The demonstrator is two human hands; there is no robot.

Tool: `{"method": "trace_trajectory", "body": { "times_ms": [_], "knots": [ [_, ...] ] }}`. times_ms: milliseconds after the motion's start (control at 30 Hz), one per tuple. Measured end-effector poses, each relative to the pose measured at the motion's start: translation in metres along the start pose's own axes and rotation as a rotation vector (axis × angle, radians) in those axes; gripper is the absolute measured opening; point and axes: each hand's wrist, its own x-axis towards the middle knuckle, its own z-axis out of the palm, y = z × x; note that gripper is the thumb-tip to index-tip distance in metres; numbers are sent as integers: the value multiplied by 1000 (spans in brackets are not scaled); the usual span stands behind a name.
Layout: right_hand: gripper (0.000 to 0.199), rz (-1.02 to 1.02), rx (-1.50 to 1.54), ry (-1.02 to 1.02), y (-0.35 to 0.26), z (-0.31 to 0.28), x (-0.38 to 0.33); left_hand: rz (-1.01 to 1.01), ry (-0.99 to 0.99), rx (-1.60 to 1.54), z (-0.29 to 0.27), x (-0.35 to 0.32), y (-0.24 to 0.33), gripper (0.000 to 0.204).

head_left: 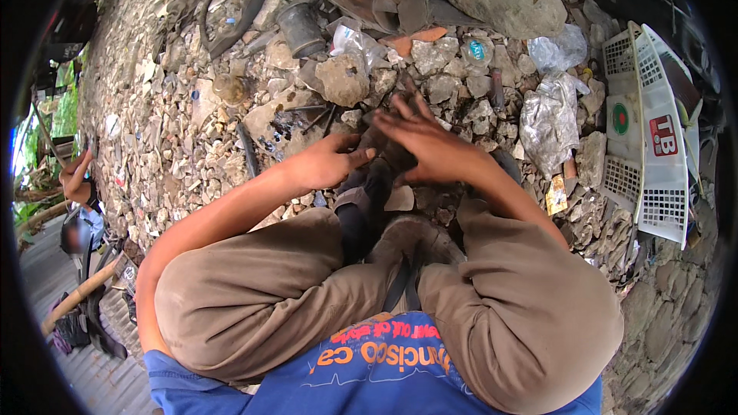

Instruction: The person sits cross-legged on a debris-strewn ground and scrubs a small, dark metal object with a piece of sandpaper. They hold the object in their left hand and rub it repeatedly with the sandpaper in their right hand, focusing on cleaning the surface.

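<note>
I squat with both arms reaching over my knees to a dark, elongated object (378, 155) low between my shins. Its kind is unclear; it merges with my dark footwear (356, 215). My left hand (332, 161) is closed at its left side, with the thumb lying toward it and the other fingers curled mostly out of sight. From the right, my right hand (421, 140) reaches over the same object, fingers spread and thumb apart. Whether its fingertips touch the object cannot be made out.
Broken stones (192, 131) cover the ground. Ahead lie a dark metal can (301, 29), a large rock (507, 4) and a dark strap (257, 11). To the right are a crumpled silvery bag (550, 123) and a white plastic crate (659, 131). Another person (86, 227) is at far left.
</note>
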Motion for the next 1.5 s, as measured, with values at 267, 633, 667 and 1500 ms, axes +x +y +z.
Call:
{"method": "trace_trajectory", "body": {
  "times_ms": [267, 633, 667, 1500],
  "knots": [
    [115, 2, 6, 25, -11, -7, -4, -36, 29, 28, -2, 3, 0, 81],
    [111, -37, -87, 62, -11, -1, -2, -37, -21, 28, -4, -2, 9, 63],
    [111, 35, -143, 94, 12, 8, -1, -47, -10, 31, -1, -4, 17, 63],
    [80, -18, -81, 446, 22, 39, 3, -71, -39, -120, -3, -3, 16, 62]
  ]
}}
